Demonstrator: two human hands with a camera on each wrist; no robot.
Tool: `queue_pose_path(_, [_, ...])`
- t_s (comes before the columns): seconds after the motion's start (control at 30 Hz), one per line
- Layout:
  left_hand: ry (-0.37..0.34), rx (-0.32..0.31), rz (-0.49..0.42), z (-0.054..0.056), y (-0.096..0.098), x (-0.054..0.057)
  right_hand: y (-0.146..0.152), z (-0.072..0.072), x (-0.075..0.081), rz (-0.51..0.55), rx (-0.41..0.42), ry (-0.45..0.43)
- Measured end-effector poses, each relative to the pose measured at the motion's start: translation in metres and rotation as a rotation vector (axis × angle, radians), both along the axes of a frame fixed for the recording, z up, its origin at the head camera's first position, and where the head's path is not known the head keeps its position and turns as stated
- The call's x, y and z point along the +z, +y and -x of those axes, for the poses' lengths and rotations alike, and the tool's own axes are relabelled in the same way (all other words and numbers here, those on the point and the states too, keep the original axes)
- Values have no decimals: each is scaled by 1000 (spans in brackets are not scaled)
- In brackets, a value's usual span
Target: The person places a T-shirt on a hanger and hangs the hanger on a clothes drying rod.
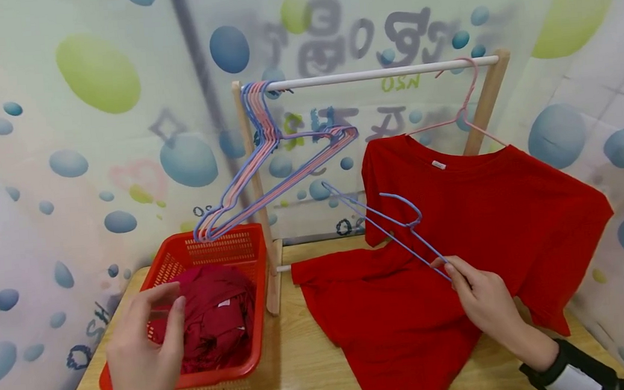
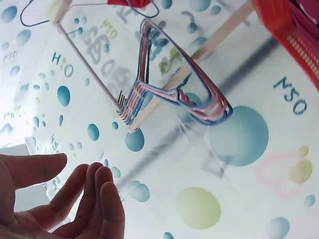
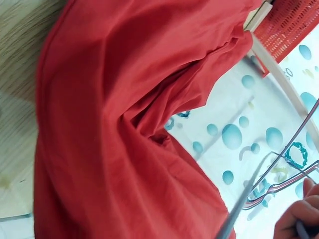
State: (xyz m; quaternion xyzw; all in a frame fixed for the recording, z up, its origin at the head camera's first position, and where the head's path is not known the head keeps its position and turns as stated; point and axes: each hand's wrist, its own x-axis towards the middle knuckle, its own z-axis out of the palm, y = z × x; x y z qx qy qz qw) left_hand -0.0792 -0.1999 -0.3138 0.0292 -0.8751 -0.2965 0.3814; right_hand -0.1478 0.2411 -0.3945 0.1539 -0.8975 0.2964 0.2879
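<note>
My right hand (image 1: 485, 301) pinches one corner of a blue clothes hanger (image 1: 401, 228), held up in front of the red T-shirts. Its hook points up and to the left. Behind it a red T-shirt (image 1: 486, 201) hangs on a pink hanger (image 1: 466, 111) from the right end of the rail. Another red garment (image 1: 385, 311) spreads over the table below. My left hand (image 1: 149, 351) is raised near the basket with thumb and fingers apart, holding nothing; the left wrist view shows the same hand (image 2: 84, 199) with its fingers loosely bent.
A red plastic basket (image 1: 261, 319) with dark red clothes (image 1: 222, 316) inside stands at the left of the wooden table (image 1: 295, 341). Several pink and blue hangers (image 1: 266, 156) hang at the left end of the rack's white rail (image 1: 369, 75). A patterned curtain (image 1: 173, 72) backs everything.
</note>
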Motion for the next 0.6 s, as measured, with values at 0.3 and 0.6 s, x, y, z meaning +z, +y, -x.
queue_pose_path(0.3, [-42,-170,282,43,-52,21,14,-3,-2,-41,-17,106])
queue_pose_path(0.6, [-520,-339,682,112,-98,-28,17,-7,-6,-57,21,138])
